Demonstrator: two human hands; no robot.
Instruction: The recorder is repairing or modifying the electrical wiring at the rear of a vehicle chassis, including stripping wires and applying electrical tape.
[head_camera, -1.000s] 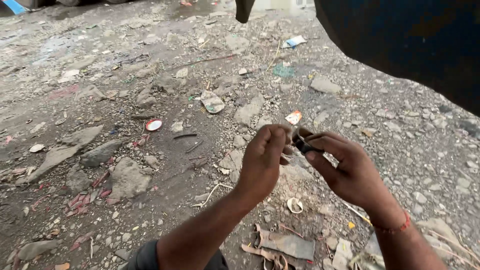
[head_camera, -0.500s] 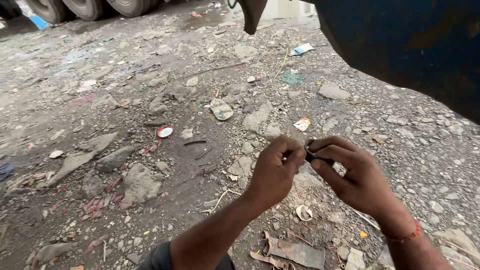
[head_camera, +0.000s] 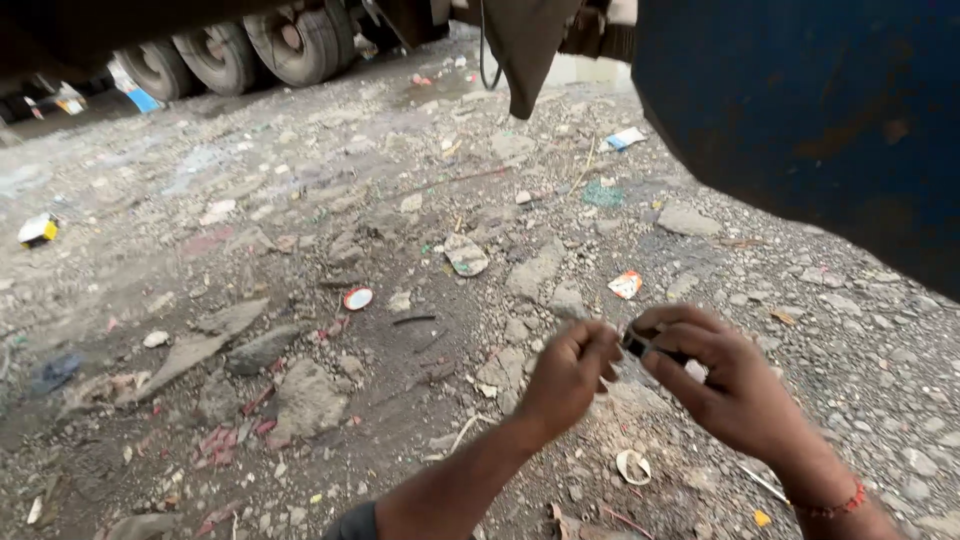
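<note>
Both my hands are raised over rubble-strewn ground. My left hand (head_camera: 566, 376) has its fingers pinched together at the end of a small dark object (head_camera: 640, 344). My right hand (head_camera: 722, 378) curls around the same object and grips it between thumb and fingers. The object is mostly hidden by my fingers, so I cannot tell what it is. A thin red band (head_camera: 838, 503) circles my right wrist.
A large dark blue body panel (head_camera: 820, 120) overhangs at the upper right, with a dark flap (head_camera: 525, 55) hanging beside it. Truck tyres (head_camera: 290, 40) stand at the far top left. Stones, a round red-and-white lid (head_camera: 357, 298) and scraps of litter (head_camera: 625, 285) lie across the ground.
The view has tilted upward, bringing the tyres and more of the blue panel into sight. My hands stay together on the small object and sit lower in the picture.
</note>
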